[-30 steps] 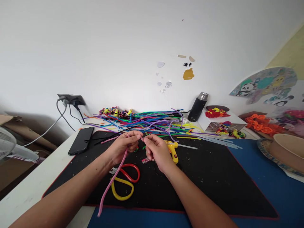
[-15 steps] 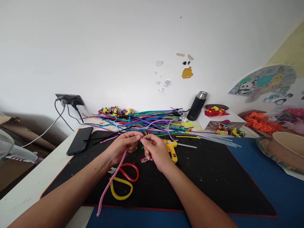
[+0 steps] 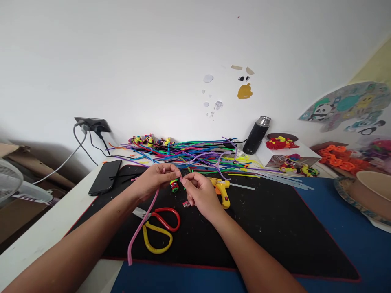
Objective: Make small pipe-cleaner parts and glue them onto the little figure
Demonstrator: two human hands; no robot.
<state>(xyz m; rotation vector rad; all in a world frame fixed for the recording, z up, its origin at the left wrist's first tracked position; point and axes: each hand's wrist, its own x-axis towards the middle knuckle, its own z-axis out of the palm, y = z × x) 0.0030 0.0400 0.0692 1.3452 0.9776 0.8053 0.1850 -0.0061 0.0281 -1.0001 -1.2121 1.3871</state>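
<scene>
A pink pipe cleaner (image 3: 141, 230) runs through my left hand (image 3: 159, 179), and its long tail hangs down toward the mat's front edge. The fingers of that hand are closed on it. My right hand (image 3: 200, 191) pinches a short pink end at the fingertips, close to the left thumb. Behind the hands, a small red, green and yellow figure (image 3: 174, 186) shows between them. Scissors (image 3: 159, 242) with one red and one yellow handle lie under the hanging tail. To the right of my right hand rests a yellow glue gun (image 3: 224, 193) with a clear stick in it.
Many coloured pipe cleaners (image 3: 195, 154) are heaped along the wall. A phone (image 3: 105, 178) lies at the left of the black mat (image 3: 275, 236). A black flask (image 3: 257, 136) leans at the back right, beside a white box (image 3: 287, 152). Glue sticks (image 3: 284, 179) lie near the mat's edge.
My hands have drawn slightly apart at the fingertips, uncovering the small figure behind them. The pink tail has shifted up a little, and the whole view has moved slightly.
</scene>
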